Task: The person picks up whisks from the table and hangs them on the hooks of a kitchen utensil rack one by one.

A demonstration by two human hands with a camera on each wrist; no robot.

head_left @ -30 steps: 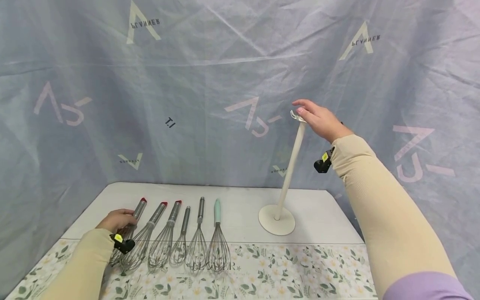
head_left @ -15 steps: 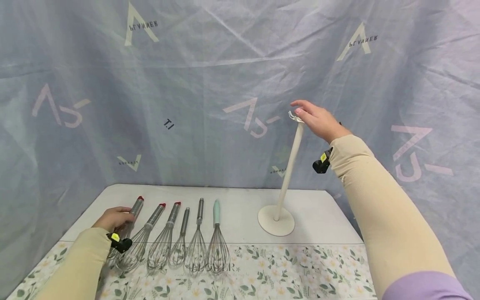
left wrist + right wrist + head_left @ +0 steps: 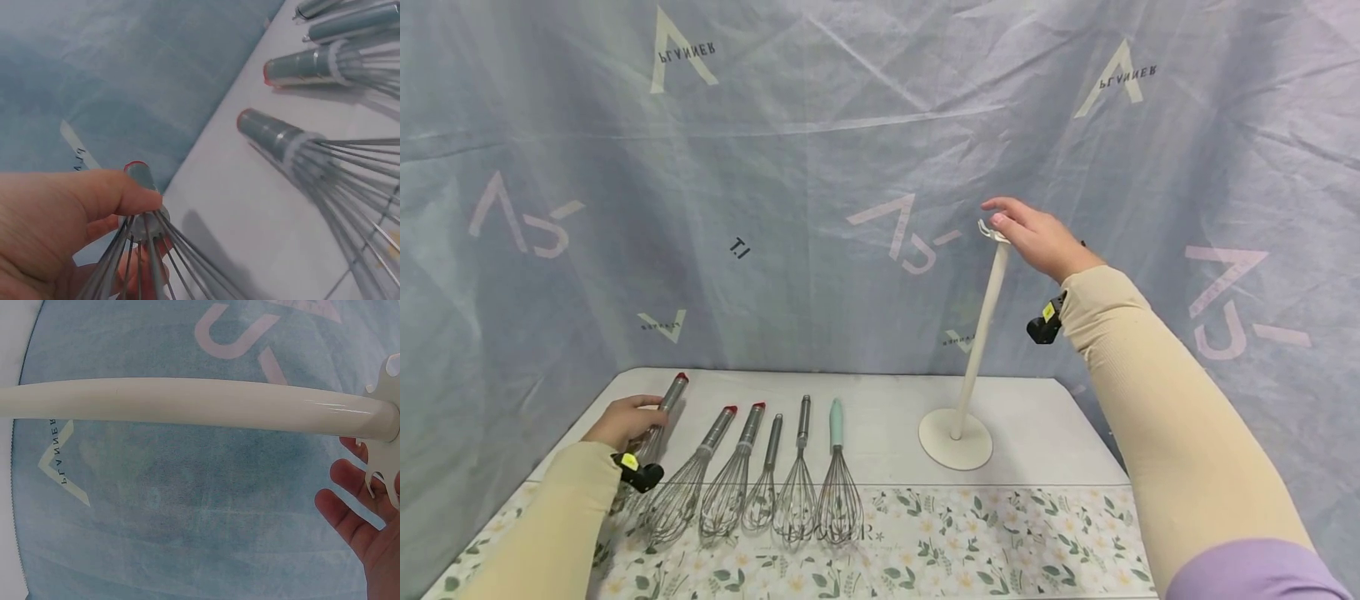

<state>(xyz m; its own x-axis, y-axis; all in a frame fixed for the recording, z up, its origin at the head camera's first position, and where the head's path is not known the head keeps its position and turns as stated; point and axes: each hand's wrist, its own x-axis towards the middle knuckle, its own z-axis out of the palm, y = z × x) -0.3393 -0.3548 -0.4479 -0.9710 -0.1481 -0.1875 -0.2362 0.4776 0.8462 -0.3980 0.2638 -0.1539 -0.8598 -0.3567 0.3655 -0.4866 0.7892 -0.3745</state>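
My left hand (image 3: 625,423) grips a metal whisk (image 3: 672,395) where its handle meets the wires. In the left wrist view the thumb lies across this whisk's collar (image 3: 145,228); its red-tipped handle points away. To its right lie two more red-tipped whisks (image 3: 718,429), then a small steel whisk (image 3: 773,437), another steel one (image 3: 803,421) and a whisk with a mint handle (image 3: 836,425). My right hand (image 3: 1037,237) is at the top of a white stand (image 3: 983,329), its thumb on the hooked plate (image 3: 382,456). In the right wrist view its fingers are spread around the hooks.
The stand's round base (image 3: 934,442) rests on the white table (image 3: 880,417), right of the whisks. A flower-patterned strip (image 3: 1000,550) covers the table's near part. A grey-blue printed curtain (image 3: 820,208) hangs behind the table's back edge.
My left hand has moved up and away with the leftmost whisk, widening the gap to its neighbour. The right hand stays at the stand's top.
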